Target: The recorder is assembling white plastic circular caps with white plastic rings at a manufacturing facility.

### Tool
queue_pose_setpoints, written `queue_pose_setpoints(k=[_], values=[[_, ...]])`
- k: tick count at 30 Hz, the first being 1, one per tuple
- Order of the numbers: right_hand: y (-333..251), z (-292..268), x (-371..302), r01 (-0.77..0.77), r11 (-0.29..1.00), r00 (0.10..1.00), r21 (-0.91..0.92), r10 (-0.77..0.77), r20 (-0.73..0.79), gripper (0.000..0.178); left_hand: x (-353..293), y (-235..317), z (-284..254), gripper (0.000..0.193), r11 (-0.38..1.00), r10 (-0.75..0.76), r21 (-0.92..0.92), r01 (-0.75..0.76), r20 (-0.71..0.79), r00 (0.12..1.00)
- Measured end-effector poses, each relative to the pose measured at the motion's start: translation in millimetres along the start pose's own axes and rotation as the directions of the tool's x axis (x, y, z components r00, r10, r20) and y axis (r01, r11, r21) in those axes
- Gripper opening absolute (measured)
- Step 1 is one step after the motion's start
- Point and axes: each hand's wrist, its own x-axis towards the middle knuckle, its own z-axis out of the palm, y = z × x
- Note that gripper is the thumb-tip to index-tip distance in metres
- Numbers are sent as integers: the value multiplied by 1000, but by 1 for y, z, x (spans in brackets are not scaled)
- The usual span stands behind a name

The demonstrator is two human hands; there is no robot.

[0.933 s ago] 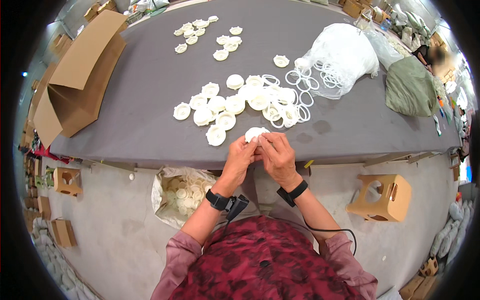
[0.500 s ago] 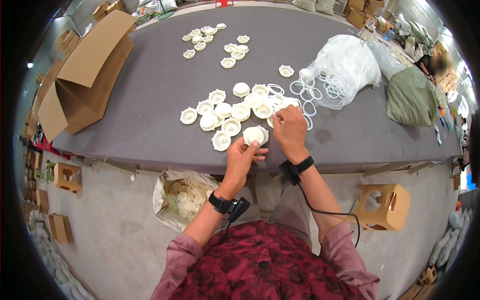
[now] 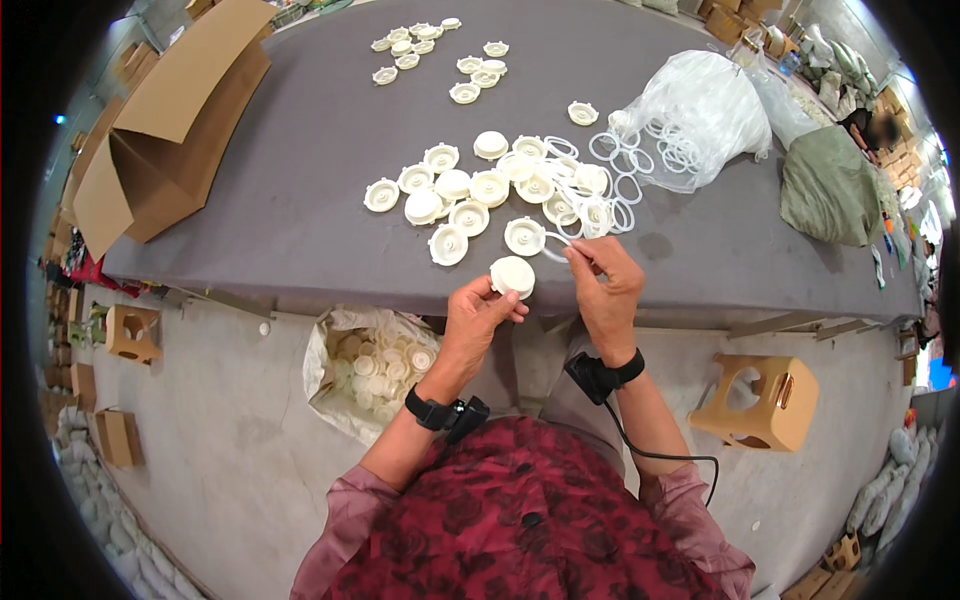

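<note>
"What moved?"
"The right hand, drawn back from the scattered caps."
"Largest thing?"
"The grey table; its far edge runs out of view."
"Next?"
"A clear bag, its contents hard to make out."
"Left hand?"
"Fingers closed around a white cap at the table's near edge, underside hidden."
"Smallest?"
"A white ring pinched in the right fingertips, which partly cover it."
</note>
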Motion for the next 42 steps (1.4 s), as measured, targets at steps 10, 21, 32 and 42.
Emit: queue_pose_setpoints(k=[10, 21, 32, 42], values=[[-14, 9, -42, 579, 698, 815, -421, -508, 278, 33, -14, 0, 8, 31, 996, -20, -80, 25, 64, 998], [-4, 5, -54, 504, 837, 859, -211, -462, 221, 29, -16, -11, 3, 26, 999, -39, 38, 38, 28, 999], [-6, -9, -54, -323, 849, 929, 417, 201, 309, 20, -35, 6, -4, 32, 994, -20, 107, -9, 264, 964], [-1, -22, -57, -197, 961, 896, 196, 95, 434, 13, -41, 12, -10, 30, 848, 18, 466, -251, 449, 893]])
